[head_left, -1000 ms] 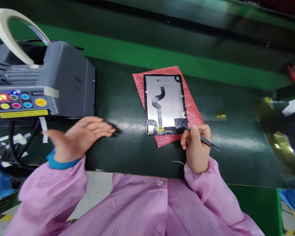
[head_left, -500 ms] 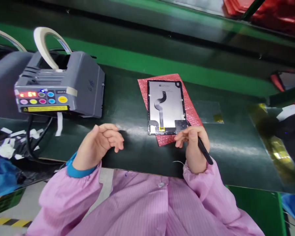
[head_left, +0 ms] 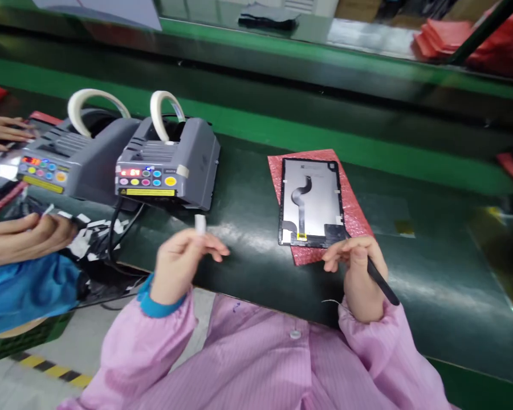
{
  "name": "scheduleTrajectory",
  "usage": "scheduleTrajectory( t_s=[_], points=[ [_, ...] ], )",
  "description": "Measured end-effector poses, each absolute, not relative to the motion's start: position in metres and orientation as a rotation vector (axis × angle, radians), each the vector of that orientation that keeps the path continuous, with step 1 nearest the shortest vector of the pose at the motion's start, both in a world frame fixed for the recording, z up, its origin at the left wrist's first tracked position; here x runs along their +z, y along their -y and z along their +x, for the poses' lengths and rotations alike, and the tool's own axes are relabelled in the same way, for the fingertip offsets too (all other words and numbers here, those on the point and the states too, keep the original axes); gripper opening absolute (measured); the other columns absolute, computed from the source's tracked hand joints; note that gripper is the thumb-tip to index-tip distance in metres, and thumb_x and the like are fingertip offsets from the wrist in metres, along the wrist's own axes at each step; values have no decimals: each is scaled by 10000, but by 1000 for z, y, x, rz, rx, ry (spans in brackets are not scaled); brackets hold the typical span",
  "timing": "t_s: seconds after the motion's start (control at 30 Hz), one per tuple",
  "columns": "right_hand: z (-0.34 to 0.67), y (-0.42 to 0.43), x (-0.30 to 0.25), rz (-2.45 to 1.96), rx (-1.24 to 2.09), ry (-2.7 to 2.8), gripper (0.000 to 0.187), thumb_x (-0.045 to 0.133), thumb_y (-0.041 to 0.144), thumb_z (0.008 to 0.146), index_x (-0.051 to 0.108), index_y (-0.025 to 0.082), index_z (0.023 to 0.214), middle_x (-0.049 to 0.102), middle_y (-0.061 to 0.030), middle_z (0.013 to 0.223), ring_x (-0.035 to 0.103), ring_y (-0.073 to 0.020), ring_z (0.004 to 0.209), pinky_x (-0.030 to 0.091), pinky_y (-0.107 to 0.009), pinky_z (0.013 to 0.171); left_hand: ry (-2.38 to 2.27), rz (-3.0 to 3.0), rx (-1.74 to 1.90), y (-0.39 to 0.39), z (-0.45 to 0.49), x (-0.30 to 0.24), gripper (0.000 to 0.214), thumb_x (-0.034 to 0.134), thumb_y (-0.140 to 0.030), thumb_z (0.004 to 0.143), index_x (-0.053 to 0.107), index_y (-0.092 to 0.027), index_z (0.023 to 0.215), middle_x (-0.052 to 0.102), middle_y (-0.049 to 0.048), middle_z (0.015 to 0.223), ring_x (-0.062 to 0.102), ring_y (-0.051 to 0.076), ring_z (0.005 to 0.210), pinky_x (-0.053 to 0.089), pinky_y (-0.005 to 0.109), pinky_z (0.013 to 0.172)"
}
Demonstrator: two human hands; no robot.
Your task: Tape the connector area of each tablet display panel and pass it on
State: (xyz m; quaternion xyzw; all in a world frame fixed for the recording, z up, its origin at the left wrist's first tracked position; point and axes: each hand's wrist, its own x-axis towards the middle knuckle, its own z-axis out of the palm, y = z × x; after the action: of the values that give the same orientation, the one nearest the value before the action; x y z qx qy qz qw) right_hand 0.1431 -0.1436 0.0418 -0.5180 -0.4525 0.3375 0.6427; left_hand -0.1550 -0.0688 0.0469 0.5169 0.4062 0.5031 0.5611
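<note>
Green bench [head_left: 248, 228] holds a tablet panel [head_left: 311, 199], right hand [head_left: 359, 267] gripping stylus [head_left: 382, 282] at its near corner, left hand [head_left: 183, 259] pinching tape strip [head_left: 200, 224].

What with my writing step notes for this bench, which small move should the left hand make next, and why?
Probably carry the tape piece rightward to the panel. The left hand pinches the piece in the air, apart from the panel, while the right hand holds a tool by the panel's near right corner, as if waiting there.
</note>
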Motion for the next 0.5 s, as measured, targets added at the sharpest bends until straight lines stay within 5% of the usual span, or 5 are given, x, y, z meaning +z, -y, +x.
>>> scheduleTrajectory(
  t_s=[0.13,0.3,0.4,0.5],
  points=[
    [143,136,71,-1246,1051,1262,419,823,468,865,459,260,855,809,-47,954,766,-193,779,585,-306,647,-674,1542,672,92,-88,50,239,631,-379,1011,710,-170,1098,803,100,982,765,192,853,601,277,709],
    [151,116,89,-1307,1264,1351,545,833,487,836,346,264,738,764,-17,762,692,-178,632,516,-312,596,-584,1548,586,93,-48,37,312,540,-408,1049,691,-165,1173,781,99,1029,739,186,922,583,282,756],
    [164,91,89,-1358,1111,1269,570,865,480,794,342,261,734,739,-10,783,683,-178,709,512,-315,654,-626,1432,594,87,-46,28,440,456,-413,1082,576,-148,1412,765,100,1012,713,167,847,566,272,677],
    [176,59,77,-1368,1058,1274,564,891,482,749,373,259,762,701,13,804,660,-167,741,511,-323,711,-709,1557,608,79,-49,27,411,423,-356,1086,596,-151,1397,736,54,900,656,146,746,545,274,663]
  ],
)
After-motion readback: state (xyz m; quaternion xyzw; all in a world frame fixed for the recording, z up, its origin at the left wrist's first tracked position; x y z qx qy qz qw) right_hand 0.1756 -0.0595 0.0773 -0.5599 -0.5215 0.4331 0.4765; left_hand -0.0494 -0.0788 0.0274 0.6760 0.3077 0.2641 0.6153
